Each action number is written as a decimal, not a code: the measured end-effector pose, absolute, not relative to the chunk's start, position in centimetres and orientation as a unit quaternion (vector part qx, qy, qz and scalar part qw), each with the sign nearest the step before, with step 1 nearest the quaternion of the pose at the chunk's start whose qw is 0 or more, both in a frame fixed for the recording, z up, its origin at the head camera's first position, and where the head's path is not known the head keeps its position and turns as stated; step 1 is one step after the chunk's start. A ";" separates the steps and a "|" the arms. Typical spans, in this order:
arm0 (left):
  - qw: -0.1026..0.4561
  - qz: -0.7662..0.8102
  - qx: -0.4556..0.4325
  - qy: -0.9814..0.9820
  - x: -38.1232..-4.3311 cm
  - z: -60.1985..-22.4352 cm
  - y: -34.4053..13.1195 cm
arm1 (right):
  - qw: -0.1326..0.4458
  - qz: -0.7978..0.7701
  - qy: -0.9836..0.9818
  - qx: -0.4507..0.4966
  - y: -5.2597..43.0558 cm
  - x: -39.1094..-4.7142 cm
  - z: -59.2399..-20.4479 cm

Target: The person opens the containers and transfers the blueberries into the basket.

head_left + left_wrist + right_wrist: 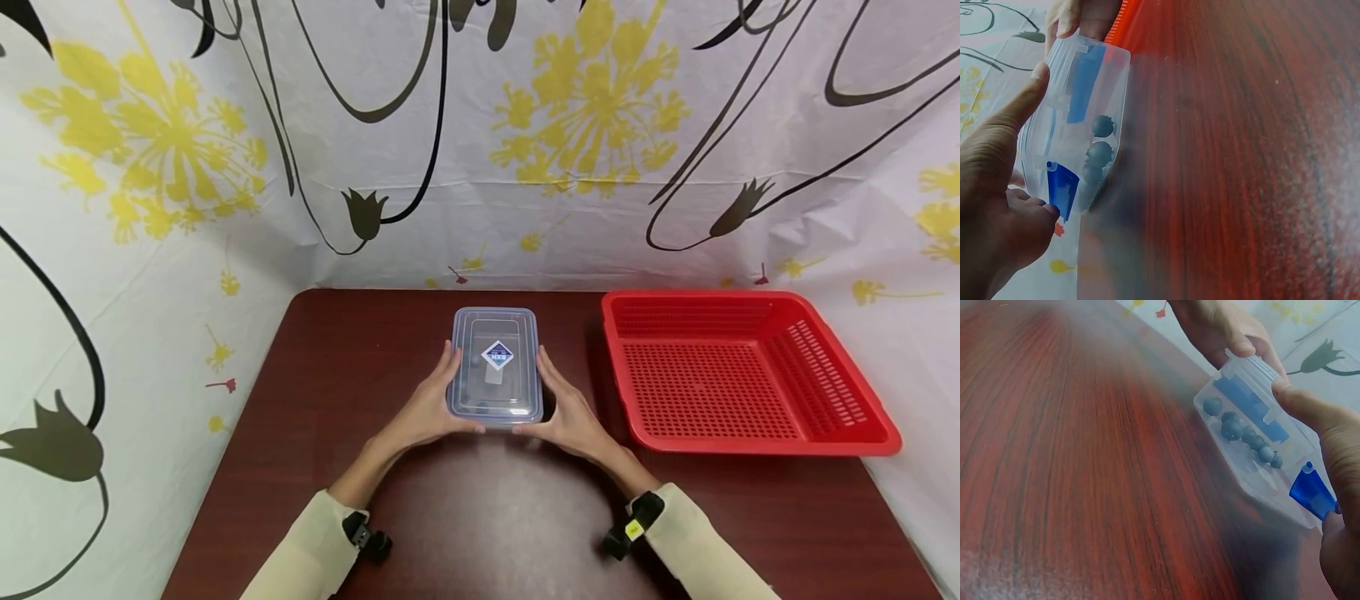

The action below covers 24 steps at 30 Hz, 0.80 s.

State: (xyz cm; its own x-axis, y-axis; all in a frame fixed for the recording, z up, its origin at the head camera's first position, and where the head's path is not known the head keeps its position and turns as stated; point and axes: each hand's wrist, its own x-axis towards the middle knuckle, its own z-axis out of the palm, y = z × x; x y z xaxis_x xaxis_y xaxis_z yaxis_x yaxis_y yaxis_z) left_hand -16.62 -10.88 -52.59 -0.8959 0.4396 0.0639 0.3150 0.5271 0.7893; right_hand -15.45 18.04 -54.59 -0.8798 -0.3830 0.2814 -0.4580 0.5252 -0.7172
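Note:
Near the middle of the table, a clear plastic food container (480, 392) is held between both hands. Its lid has a bluish rim and a diamond-shaped label (497, 355). My left hand (426, 408) grips the left side, thumb at the near edge, and my right hand (572, 415) grips the right side likewise. Through the wall in the wrist views show several blueberries (1231, 428). A blue side clip (1063, 190) angles outward by the left fingers; another blue clip (1313, 492) juts out at the right fingers. The longer blue clip (1087, 84) lies along the near wall.
A red plastic basket (757, 447) with perforated floor and walls stands on the right of the dark wooden table (337, 358). White patterned cloth (480, 150) hangs behind and along both sides. Dark wrist cameras (367, 537) are strapped over both sleeves.

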 end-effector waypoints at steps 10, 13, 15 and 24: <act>0.084 0.416 0.222 0.878 -16.7 -52.0 -11.2 | 0.055 0.431 -0.866 0.246 18.1 -15.4 -54.6; 0.077 0.409 0.226 0.881 -16.7 -51.8 -11.2 | 0.057 0.431 -0.866 0.247 18.1 -15.5 -54.5; 0.073 0.406 0.227 0.882 -16.7 -51.7 -11.3 | 0.058 0.429 -0.867 0.249 18.1 -15.6 -54.3; 0.065 0.417 0.224 0.878 -16.6 -50.3 -11.8 | 0.073 0.435 -0.860 0.256 17.4 -15.6 -53.3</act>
State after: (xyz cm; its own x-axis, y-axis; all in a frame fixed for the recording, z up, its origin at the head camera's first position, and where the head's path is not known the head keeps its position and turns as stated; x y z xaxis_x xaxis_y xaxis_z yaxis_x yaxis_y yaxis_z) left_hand -16.60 -11.84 -50.26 -0.8911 0.4479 0.0736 0.3402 0.5518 0.7615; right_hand -15.58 17.36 -53.28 -0.8580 -0.3770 0.3490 -0.5046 0.4907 -0.7104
